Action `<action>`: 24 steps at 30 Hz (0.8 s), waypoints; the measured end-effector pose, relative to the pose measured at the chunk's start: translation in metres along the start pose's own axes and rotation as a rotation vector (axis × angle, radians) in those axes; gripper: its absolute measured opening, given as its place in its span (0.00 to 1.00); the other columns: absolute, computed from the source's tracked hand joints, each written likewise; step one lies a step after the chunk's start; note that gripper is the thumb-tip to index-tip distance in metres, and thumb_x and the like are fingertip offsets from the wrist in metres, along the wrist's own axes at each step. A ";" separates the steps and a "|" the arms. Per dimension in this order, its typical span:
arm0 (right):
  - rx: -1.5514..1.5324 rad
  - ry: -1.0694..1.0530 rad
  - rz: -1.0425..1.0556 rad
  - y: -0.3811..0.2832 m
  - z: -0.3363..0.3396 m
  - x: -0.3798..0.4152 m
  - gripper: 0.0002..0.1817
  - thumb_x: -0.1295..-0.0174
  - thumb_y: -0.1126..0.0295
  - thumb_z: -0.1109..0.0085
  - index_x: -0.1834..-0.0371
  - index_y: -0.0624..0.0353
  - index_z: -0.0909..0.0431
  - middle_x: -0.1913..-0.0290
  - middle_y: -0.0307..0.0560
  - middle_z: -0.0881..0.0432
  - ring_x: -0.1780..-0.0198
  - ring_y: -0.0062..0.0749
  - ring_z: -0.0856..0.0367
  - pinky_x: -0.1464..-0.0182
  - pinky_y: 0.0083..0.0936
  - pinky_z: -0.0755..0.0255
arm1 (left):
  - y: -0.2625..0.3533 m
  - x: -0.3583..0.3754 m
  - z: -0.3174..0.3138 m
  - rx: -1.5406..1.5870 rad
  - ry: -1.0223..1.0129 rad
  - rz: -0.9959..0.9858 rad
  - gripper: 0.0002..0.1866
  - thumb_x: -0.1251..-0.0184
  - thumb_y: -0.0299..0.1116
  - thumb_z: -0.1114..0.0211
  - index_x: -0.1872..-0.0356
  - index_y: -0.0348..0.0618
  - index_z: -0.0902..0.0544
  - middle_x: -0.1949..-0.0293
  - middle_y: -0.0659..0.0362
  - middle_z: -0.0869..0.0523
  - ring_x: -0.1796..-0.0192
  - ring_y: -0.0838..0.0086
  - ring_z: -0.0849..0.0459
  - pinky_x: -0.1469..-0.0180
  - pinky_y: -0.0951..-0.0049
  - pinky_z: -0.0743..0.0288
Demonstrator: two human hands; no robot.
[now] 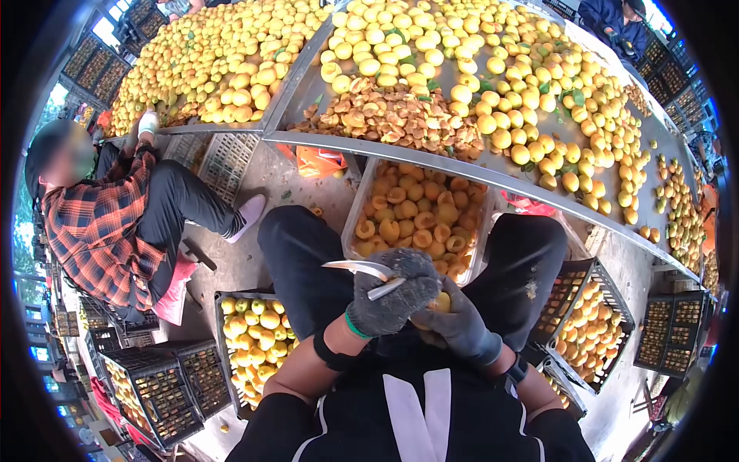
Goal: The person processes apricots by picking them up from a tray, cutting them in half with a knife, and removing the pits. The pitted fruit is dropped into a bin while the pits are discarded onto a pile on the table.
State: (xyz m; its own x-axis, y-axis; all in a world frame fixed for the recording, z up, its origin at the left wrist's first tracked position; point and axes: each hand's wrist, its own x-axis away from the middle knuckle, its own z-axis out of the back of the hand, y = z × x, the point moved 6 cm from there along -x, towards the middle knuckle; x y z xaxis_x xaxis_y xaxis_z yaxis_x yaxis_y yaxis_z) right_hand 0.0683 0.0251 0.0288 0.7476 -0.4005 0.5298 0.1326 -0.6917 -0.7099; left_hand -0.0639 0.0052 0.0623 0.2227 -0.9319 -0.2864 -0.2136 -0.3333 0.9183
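While both gloved hands meet low at the centre of the view, the left hand (pixel 391 296) is closed around a knife (pixel 360 269), whose blade juts out toward nine o'clock; the right hand (pixel 459 323) cups a yellow apricot (pixel 441 302), fingers wrapped round it, with the fruit just showing between the two gloves; the hands touch one another over the person's lap. At twelve o'clock from the hands, between the knees, sits a clear tub (pixel 350 218) filled with halved apricots (pixel 412 219); beyond it, still at twelve o'clock, a metal table (pixel 431 154) carries a heap of pits (pixel 392 115) and a spread of whole fruit. At eight o'clock a black crate (pixel 220 300) holds whole apricots; at three o'clock another crate (pixel 608 285) holds more. At nine to ten o'clock a second person in a plaid shirt (pixel 96 231) sits with legs stretched out; at one o'clock, far off, someone in a blue jacket (pixel 612 19) stands by the table.
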 end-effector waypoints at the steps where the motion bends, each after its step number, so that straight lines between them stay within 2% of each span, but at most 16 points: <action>1: 0.002 0.001 0.001 0.001 -0.001 -0.001 0.25 0.40 0.67 0.36 0.44 0.58 0.38 0.69 0.39 0.27 0.79 0.18 0.31 0.79 0.12 0.38 | -0.004 0.004 0.006 0.021 0.068 0.033 0.09 0.49 0.24 0.29 0.65 0.39 0.16 0.63 0.55 0.14 0.59 0.64 0.15 0.54 0.64 0.22; 4: -0.100 0.013 0.052 0.003 0.002 -0.006 0.25 0.39 0.65 0.37 0.44 0.59 0.37 0.69 0.39 0.27 0.79 0.18 0.31 0.79 0.11 0.39 | -0.001 0.002 0.007 0.160 0.154 0.086 0.06 0.48 0.24 0.30 0.68 0.40 0.15 0.65 0.56 0.14 0.62 0.63 0.15 0.56 0.62 0.22; 6: -0.086 -0.002 0.041 0.009 0.003 -0.007 0.24 0.39 0.65 0.37 0.44 0.59 0.36 0.68 0.40 0.27 0.78 0.17 0.31 0.79 0.11 0.39 | 0.006 0.000 0.004 -0.024 0.093 0.054 0.06 0.48 0.24 0.30 0.67 0.40 0.16 0.66 0.55 0.14 0.63 0.62 0.15 0.58 0.62 0.23; 10: -0.111 -0.044 0.032 0.008 0.000 -0.002 0.26 0.39 0.65 0.37 0.42 0.59 0.38 0.68 0.39 0.27 0.78 0.17 0.31 0.79 0.11 0.39 | 0.007 0.000 0.001 -0.021 0.066 0.095 0.10 0.50 0.25 0.30 0.64 0.41 0.16 0.66 0.55 0.15 0.63 0.60 0.15 0.58 0.62 0.23; 12: -0.047 -0.079 0.026 0.010 -0.002 0.002 0.27 0.38 0.67 0.37 0.40 0.59 0.41 0.66 0.41 0.26 0.76 0.18 0.28 0.77 0.12 0.36 | 0.004 -0.003 -0.002 0.198 0.053 0.117 0.09 0.47 0.26 0.30 0.63 0.41 0.17 0.66 0.55 0.15 0.64 0.63 0.15 0.61 0.65 0.23; 13: -0.045 -0.083 0.025 0.010 -0.004 0.004 0.27 0.38 0.67 0.37 0.40 0.59 0.41 0.66 0.41 0.26 0.76 0.18 0.28 0.77 0.12 0.36 | 0.004 -0.007 -0.003 0.197 0.056 0.115 0.09 0.47 0.26 0.30 0.63 0.41 0.17 0.66 0.55 0.15 0.64 0.63 0.15 0.61 0.65 0.23; 16: 0.008 -0.068 0.107 0.008 -0.007 0.008 0.28 0.38 0.70 0.38 0.40 0.58 0.42 0.64 0.42 0.24 0.74 0.19 0.25 0.75 0.13 0.32 | 0.003 -0.018 -0.013 0.813 0.034 0.178 0.05 0.35 0.28 0.37 0.67 0.43 0.25 0.75 0.58 0.23 0.78 0.76 0.26 0.79 0.78 0.33; 17: 0.000 -0.074 0.128 0.009 -0.006 0.008 0.27 0.38 0.70 0.38 0.40 0.58 0.42 0.63 0.42 0.24 0.73 0.20 0.24 0.75 0.14 0.31 | 0.002 -0.017 -0.012 0.664 0.024 0.191 0.06 0.34 0.28 0.38 0.66 0.44 0.28 0.77 0.61 0.27 0.81 0.78 0.30 0.82 0.80 0.37; 22: 0.104 -0.059 0.135 0.005 -0.006 0.012 0.25 0.37 0.70 0.38 0.41 0.59 0.39 0.63 0.42 0.24 0.73 0.19 0.25 0.74 0.14 0.31 | 0.001 -0.016 -0.011 0.618 0.056 0.268 0.05 0.34 0.28 0.38 0.64 0.44 0.27 0.75 0.61 0.25 0.80 0.79 0.28 0.81 0.80 0.36; 24: 0.136 0.060 0.129 0.000 0.001 0.011 0.23 0.36 0.69 0.40 0.41 0.59 0.37 0.64 0.40 0.24 0.74 0.16 0.27 0.74 0.13 0.32 | -0.002 -0.017 -0.013 0.601 0.045 0.302 0.05 0.34 0.28 0.39 0.63 0.44 0.27 0.75 0.62 0.25 0.79 0.79 0.27 0.81 0.80 0.35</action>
State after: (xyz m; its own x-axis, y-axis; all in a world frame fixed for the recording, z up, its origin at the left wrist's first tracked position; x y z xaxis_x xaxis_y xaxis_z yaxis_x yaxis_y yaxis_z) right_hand 0.0767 0.0214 0.0340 0.7244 -0.5188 0.4539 0.1276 -0.5461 -0.8279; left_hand -0.0548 0.0238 0.0693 0.1069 -0.9941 -0.0172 -0.7624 -0.0931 0.6404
